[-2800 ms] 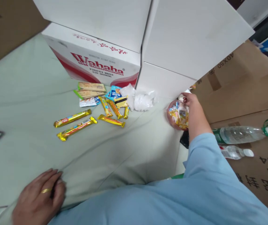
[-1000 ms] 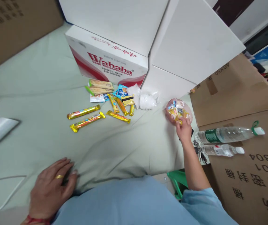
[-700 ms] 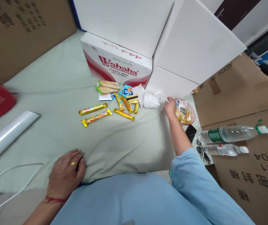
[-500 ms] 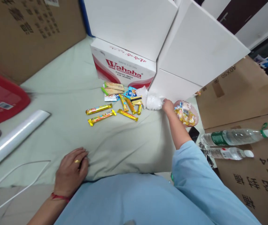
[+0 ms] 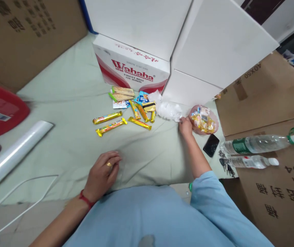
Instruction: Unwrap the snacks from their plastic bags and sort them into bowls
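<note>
My right hand (image 5: 186, 127) is closed at the right end of a crumpled clear plastic bag (image 5: 169, 111), its fingertips pinching the edge. Just right of that hand stands a pink bowl (image 5: 216, 124) of wrapped snacks. My left hand (image 5: 103, 175), with a gold ring and a red wristband, rests on the green cloth (image 5: 147, 157), fingers loosely extended and nothing in it. Beyond it lie several yellow-wrapped snack sticks (image 5: 111, 127). Close to the bag are green-tipped snack packs (image 5: 122, 93), a blue packet (image 5: 143, 97) and a gold packet (image 5: 149, 106).
A Wahaha water carton (image 5: 131, 70) and white panels (image 5: 200, 44) stand behind the snacks. A phone (image 5: 211, 145), keys (image 5: 228, 168) and two water bottles (image 5: 262, 143) lie at right. To the left are a red container (image 5: 3, 109) and a shiny white roll (image 5: 15, 154).
My left hand has moved right and slightly forward over the cloth. My right hand has come slightly nearer to me, and the bag stretches further right. The phone and keys show more fully.
</note>
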The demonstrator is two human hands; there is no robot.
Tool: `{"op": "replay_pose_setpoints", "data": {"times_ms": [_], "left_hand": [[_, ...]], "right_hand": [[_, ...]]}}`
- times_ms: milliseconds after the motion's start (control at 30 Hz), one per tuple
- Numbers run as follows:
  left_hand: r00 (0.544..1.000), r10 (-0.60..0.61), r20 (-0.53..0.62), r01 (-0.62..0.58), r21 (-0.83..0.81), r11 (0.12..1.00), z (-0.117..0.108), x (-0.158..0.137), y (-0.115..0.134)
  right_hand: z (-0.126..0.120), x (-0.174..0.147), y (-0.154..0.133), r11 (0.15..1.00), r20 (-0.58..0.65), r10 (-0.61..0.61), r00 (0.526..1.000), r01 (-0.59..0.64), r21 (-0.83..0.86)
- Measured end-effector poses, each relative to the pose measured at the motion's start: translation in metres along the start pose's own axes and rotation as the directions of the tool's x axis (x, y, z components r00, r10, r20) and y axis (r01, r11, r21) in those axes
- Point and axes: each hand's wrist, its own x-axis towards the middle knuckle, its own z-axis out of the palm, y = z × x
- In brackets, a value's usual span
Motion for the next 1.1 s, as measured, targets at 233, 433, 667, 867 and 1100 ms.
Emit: {"op": "replay_pose_setpoints", "data": {"times_ms": [233, 433, 667, 867, 1100], "left_hand": [[0.926, -0.329, 0.184, 0.371, -0.299, 0.879, 0.008, 0.014, 0.025], [0.741, -0.477, 0.473, 0.669, -0.459, 0.584, 0.03, 0.05, 0.047], [0.729, -0.541, 0.419, 0.667, -0.612, 0.425, 0.066, 0.069, 0.049], [0.756, -0.536, 0.377, 0.637, -0.612, 0.469, 0.056, 0.055, 0.039], [0.713, -0.573, 0.404, 0.65, -0.688, 0.323, 0.053, 0.052, 0.03]], "right_hand": [[0.011, -0.1, -0.017, 0.738, 0.182, 0.128, 0.975, -0.216, 0.64], [0.022, -0.189, -0.057, 0.401, 0.45, -0.006, 0.893, -0.41, 0.82], [0.022, -0.194, -0.074, 0.69, 0.307, -0.159, 0.938, -0.117, 0.715], [0.025, -0.186, -0.076, 0.413, 0.495, -0.077, 0.866, -0.424, 0.806], [0.03, -0.169, -0.071, 0.415, 0.473, 0.071, 0.878, -0.458, 0.787]]}}
